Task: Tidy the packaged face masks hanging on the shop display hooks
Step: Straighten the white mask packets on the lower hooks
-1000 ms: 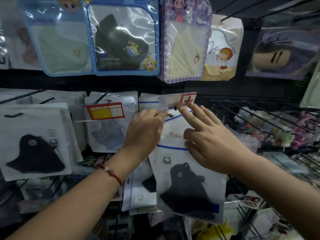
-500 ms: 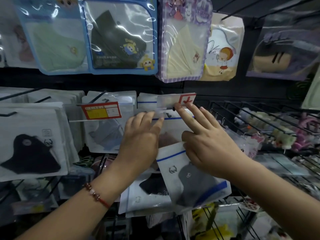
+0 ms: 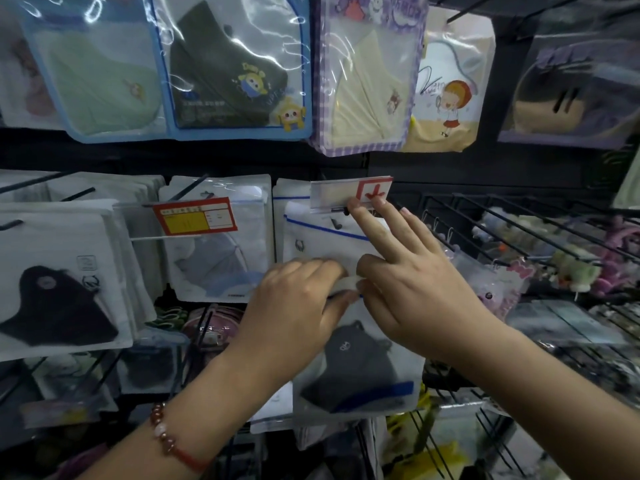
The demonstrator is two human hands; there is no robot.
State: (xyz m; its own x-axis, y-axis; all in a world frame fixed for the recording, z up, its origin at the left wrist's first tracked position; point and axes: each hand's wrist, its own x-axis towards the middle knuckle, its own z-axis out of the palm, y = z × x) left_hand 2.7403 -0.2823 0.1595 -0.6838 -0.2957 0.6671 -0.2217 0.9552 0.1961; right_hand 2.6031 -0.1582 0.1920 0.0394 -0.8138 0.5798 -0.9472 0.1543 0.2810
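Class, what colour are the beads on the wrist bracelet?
Reddish-brown with a pale one, on a red cord: bracelet, head view.

I am looking at a dark display wall that fills the view, with black metal hooks jutting out of it toward me. To my right a black wire rack slants out from the wall, holding small plush trinkets in pale green, pink and white, too blurred for me to name more closely. Lower right I see more black wire shelving with something yellow behind it. Light comes from above and in front, throwing white glare streaks across glossy plastic near the top. I can see no floor, ceiling or window.
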